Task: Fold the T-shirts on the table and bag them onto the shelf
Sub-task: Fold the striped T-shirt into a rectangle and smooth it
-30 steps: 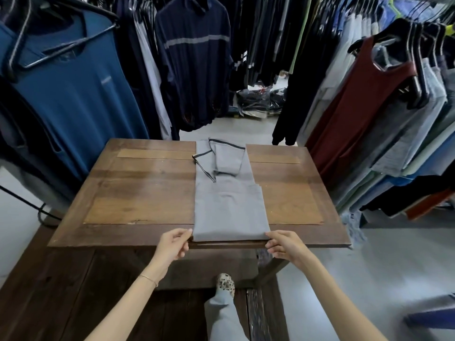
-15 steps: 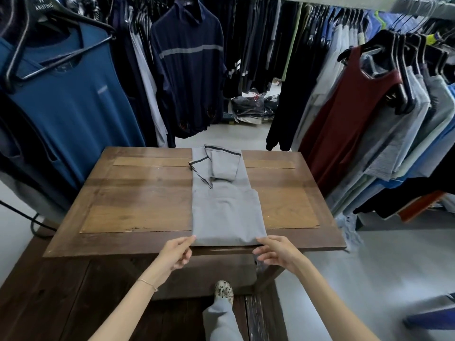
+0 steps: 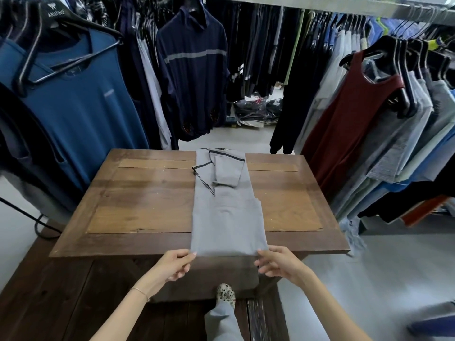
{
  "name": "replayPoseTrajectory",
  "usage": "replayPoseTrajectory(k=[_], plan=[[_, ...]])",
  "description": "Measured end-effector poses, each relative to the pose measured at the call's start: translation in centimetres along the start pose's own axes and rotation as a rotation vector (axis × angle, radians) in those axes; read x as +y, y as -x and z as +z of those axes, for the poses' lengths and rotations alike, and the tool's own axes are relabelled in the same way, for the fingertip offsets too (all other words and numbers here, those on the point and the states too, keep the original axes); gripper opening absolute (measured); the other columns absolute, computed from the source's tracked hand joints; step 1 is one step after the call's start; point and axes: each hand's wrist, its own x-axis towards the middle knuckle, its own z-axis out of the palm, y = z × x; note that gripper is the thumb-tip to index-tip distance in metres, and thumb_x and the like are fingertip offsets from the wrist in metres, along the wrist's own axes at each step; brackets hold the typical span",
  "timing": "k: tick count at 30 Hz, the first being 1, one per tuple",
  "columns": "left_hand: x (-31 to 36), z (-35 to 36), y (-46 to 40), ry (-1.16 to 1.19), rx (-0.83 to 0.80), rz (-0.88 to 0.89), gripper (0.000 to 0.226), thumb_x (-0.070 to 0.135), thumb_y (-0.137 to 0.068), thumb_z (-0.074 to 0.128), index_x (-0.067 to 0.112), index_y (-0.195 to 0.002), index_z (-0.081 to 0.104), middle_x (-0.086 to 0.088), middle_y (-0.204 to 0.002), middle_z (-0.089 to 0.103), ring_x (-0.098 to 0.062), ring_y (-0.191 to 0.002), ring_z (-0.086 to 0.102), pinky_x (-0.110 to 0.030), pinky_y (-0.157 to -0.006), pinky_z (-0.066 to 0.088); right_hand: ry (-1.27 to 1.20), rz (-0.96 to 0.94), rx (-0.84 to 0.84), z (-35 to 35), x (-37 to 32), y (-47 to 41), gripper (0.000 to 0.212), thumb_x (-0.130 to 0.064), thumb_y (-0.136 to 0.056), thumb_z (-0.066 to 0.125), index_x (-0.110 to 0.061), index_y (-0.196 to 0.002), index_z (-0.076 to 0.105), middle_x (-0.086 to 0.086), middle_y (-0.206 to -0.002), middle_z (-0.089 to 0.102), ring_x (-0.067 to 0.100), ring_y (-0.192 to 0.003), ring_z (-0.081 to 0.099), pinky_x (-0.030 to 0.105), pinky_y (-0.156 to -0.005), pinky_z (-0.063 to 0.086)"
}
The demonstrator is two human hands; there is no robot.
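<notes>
- Grey T-shirt (image 3: 227, 212): lies lengthwise down the middle of the wooden bench (image 3: 138, 200), already narrowed to a long strip, sleeves folded inward near the far edge; its hem sits at the near edge, just overhanging it.
- Left hand (image 3: 172, 265): at the near-left hem corner — thumb and fingertips appear to pinch the cloth there, the remaining fingers curled below the bench edge.
- Right hand (image 3: 278, 263): at the near-right hem corner; the thumb lies against the edge of the cloth and the fingers are loosely spread beneath. Whether this grip has closed on the fabric cannot be told from this view.
- Step in hand, as judged: taking both hem corners in order to carry the hem toward the collar.
- Risk 1: if only the top layer is pinched, the stacked layers would separate on lifting and the side folds would open.
- Risk 2: an uneven lift — one corner held firmly, the other barely — would skew the strip and leave a crooked fold.
- Risk 3: the tucked sleeves are loose; a quick pull could drag them out of place.
- Surroundings: hanging garments (image 3: 73, 99) crowd both sides. No bag or shelf can be picked out in this view.
</notes>
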Motion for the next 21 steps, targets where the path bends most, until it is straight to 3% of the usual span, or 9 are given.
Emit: replayPoseTrajectory(k=[3, 9, 14, 21], plan=[[-0.4, -0.1, 0.0, 0.031, 0.026, 0.001, 0.018, 0.027, -0.093, 0.059, 0.020, -0.109, 0.065, -0.001, -0.058, 0.054, -0.006, -0.044, 0.042, -0.014, -0.040, 0.024, -0.091, -0.021, 0.028, 0.1, 0.1, 0.0, 0.032, -0.032, -0.090, 0.063, -0.006, -0.109, 0.066, 0.015, -0.089, 0.072, 0.017, -0.063, 0.066, 0.022, -0.056, 0.054], [-1.1, -0.5, 0.1, -0.026, 0.054, 0.014, 0.023, 0.032, -0.090, 0.063, 0.018, -0.107, 0.067, -0.001, -0.065, 0.061, -0.008, -0.047, 0.043, -0.018, -0.044, 0.024, -0.008, 0.010, 0.018, 0.2, 1.2, 0.3, 0.033, -0.034, -0.090, 0.062, -0.007, -0.109, 0.066, 0.012, -0.089, 0.074, 0.016, -0.066, 0.067, 0.023, -0.058, 0.054], [-0.5, 0.3, 0.2, 0.160, 0.080, 0.058, 0.023, 0.030, -0.090, 0.062, 0.017, -0.108, 0.063, 0.000, -0.063, 0.057, -0.006, -0.044, 0.040, -0.014, -0.037, 0.023, -0.124, -0.017, 0.037, 0.5, 1.2, 0.4, 0.033, -0.032, -0.089, 0.064, -0.005, -0.106, 0.068, 0.013, -0.092, 0.072, 0.018, -0.071, 0.065, 0.025, -0.060, 0.053], [-2.4, 0.2, 0.9, 0.066, 0.103, -0.005, 0.027, 0.026, -0.090, 0.063, 0.015, -0.114, 0.064, -0.004, -0.075, 0.065, -0.007, -0.046, 0.044, -0.015, -0.040, 0.025, -0.036, -0.008, 0.074, 0.5, 2.6, 0.4, 0.031, -0.035, -0.089, 0.065, -0.009, -0.104, 0.070, 0.009, -0.091, 0.073, 0.019, -0.078, 0.067, 0.027, -0.065, 0.055]])
